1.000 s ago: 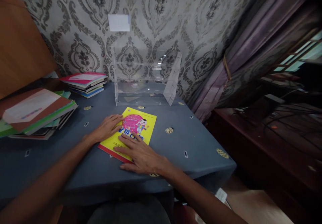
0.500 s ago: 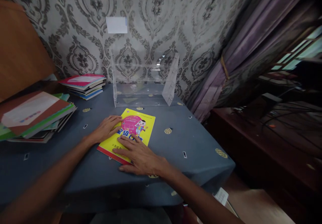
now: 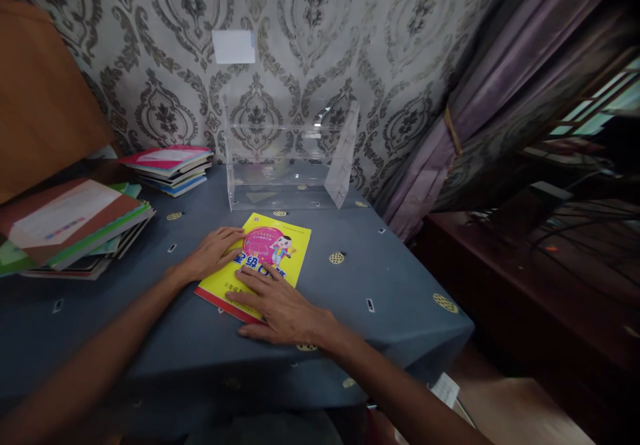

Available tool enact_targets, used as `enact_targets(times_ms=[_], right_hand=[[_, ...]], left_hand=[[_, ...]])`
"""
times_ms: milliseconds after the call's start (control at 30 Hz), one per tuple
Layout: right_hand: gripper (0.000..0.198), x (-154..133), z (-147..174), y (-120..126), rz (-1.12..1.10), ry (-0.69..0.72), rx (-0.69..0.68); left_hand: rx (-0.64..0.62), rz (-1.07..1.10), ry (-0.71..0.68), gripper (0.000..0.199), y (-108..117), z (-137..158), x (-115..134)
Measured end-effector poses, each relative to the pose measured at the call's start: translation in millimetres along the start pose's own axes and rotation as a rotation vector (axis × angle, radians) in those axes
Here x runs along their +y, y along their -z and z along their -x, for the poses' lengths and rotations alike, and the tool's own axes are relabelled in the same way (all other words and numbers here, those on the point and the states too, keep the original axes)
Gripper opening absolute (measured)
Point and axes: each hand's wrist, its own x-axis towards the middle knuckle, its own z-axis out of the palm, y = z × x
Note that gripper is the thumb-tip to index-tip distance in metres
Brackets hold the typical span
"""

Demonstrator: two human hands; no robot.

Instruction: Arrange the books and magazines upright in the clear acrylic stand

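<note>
A yellow booklet with a pink circle, a cartoon child and a red bottom strip lies flat and slanted on the dark blue tablecloth. My left hand rests on its left edge, fingers stretched out over the cover. Across the lower right part of the cover lies my right hand, its fingers spread and the thumb near the bottom edge. Both hands hide some of the printed title. Neither hand is wrapped round anything.
Behind the booklet stands a clear acrylic rack against the patterned wall. To the left are a stack of books and a smaller stack with a pink top. A purple curtain and a dark red cabinet are on the right.
The view has shifted very slightly. Both hands stay in the same place on the booklet, and nothing else has visibly moved.
</note>
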Motion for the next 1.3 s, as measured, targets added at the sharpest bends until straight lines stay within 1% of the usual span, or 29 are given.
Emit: enact_targets(times_ms=[200,300,367,433,533,600,700,800,867,967,1067,1133,1200,1300], right_hand=[[0.061,0,1,1,-0.022,-0.010,0.001],[0.066,1,1,1,-0.056,-0.055,0.016],[0.070,3,0,0,-0.056,-0.134,0.041],[0.070,9,-1,-1,-0.027,-0.259,0.075],[0.068,27,-2,-4,0.025,-0.449,0.132],[0.065,40,-1,-4,0.047,-0.500,0.153],[0.061,56,2,2,0.062,-0.453,0.131],[0.057,61,-5,12,0.058,-0.401,0.082],[0.052,59,-21,16,0.049,-0.391,0.071],[0.045,55,-60,14,0.040,-0.329,0.068],[0.048,58,-97,9,0.051,-0.279,0.064],[0.049,64,-110,6,0.062,-0.279,0.065],[0.048,71,-112,5,0.067,-0.291,0.072],[0.054,81,-102,6,0.066,-0.331,0.087]], left_hand=[[0.000,0.011,0.006,0.046,-2,1,0],[-0.013,0.003,0.039,0.049,-5,2,-1],[-0.022,0.000,0.049,0.050,-5,3,-1],[-0.023,-0.006,0.043,0.051,-4,5,0],[0.007,-0.018,0.004,0.049,2,8,2],[0.049,-0.025,-0.030,0.044,7,10,5],[0.112,-0.055,-0.061,0.037,13,11,11],[0.142,-0.089,-0.074,0.038,14,10,17],[0.161,-0.094,-0.088,0.040,13,10,19],[0.188,-0.096,-0.112,0.040,11,11,19],[0.189,-0.130,-0.134,0.042,10,10,18],[0.181,-0.142,-0.147,0.041,10,9,17],[0.178,-0.132,-0.152,0.041,10,8,18],[0.176,-0.130,-0.143,0.043,10,7,19]])
